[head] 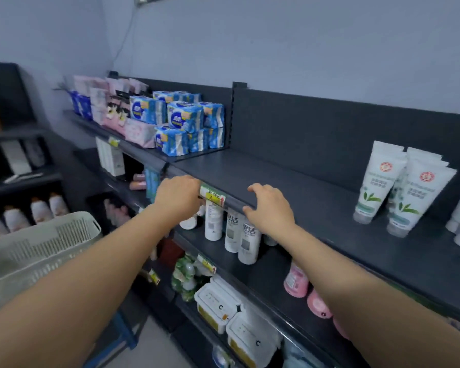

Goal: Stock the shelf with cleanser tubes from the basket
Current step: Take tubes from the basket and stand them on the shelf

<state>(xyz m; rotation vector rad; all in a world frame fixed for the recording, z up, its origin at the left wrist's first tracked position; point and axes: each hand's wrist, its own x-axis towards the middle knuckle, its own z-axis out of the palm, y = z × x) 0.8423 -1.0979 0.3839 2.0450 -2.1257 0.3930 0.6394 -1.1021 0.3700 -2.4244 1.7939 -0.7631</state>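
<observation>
Left hand curls at the yellow paper price tag, can't tell what my grip pinches; right hand grip clamps dark grey metal shelf lip.

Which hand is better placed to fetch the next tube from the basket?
Left, probably. Both hands are at the shelf edge without a tube, but the left hand is nearer the basket at lower left; the right hand lies toward the stocked cleanser tubes.
</observation>
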